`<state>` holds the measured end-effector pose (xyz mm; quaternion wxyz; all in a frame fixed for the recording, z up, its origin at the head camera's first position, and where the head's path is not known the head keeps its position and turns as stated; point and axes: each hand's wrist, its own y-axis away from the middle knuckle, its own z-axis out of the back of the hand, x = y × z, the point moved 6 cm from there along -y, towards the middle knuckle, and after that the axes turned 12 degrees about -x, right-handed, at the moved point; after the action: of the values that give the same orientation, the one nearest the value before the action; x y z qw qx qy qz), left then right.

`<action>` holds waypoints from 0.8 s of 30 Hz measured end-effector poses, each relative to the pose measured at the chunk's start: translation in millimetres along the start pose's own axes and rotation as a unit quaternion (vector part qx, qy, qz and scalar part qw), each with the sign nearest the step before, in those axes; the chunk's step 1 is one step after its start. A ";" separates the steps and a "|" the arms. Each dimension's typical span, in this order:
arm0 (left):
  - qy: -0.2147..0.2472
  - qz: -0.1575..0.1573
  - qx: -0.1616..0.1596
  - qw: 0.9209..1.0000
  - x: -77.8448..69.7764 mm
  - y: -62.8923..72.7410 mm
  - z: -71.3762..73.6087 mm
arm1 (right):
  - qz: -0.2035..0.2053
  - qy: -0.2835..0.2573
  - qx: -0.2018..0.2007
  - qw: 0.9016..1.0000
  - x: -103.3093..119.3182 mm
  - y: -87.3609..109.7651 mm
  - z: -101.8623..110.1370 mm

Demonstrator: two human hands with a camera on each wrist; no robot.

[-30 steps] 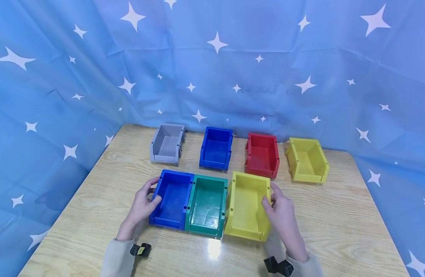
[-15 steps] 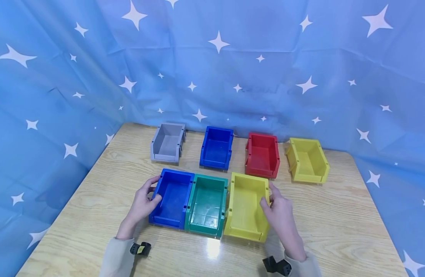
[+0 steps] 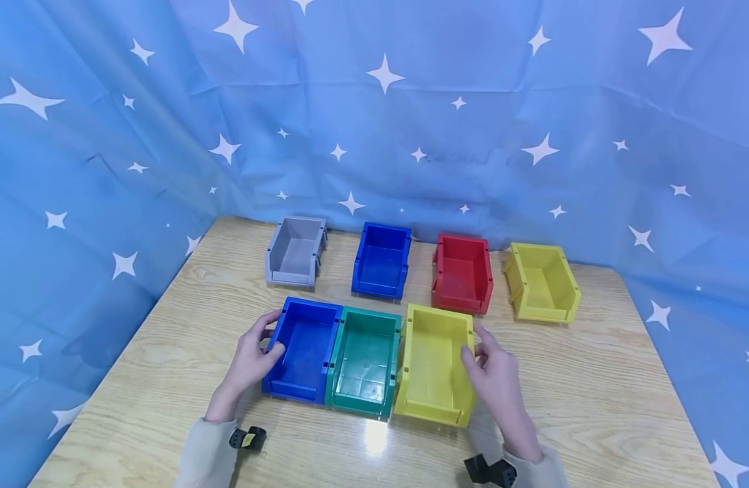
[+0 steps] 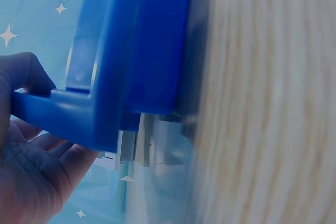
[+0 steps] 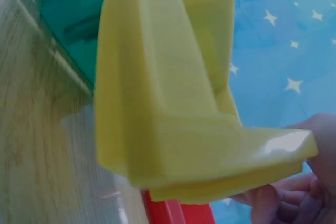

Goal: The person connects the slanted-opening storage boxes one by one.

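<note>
Your left hand (image 3: 250,358) pinches the near blue bin (image 3: 302,352) by its outer wall, thumb inside; your right hand (image 3: 499,376) grips the near yellow bin (image 3: 435,359) likewise, probably to steady the row from both ends. Between them, the green bin (image 3: 367,358) touches the blue; I can't tell whether it meets the yellow. Beyond stand the grey bin (image 3: 296,257), far blue bin (image 3: 382,261), red bin (image 3: 462,271) and far yellow bin (image 3: 540,285), low fronts facing you, likely for easy reach, before the starry curtain (image 3: 374,122).
</note>
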<state>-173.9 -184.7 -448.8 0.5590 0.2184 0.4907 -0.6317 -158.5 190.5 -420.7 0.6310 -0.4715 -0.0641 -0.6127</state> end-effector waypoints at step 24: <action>0.011 -0.017 -0.003 1.000 41.8 1.6 -6.9 | 0.214 0.032 0.089 0.972 70.0 10.8 -27.0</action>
<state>-185.9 -199.2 -486.8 0.5436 0.2155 0.5022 -0.6371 -146.0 120.4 -395.0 0.7890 -0.3962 0.0039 -0.4696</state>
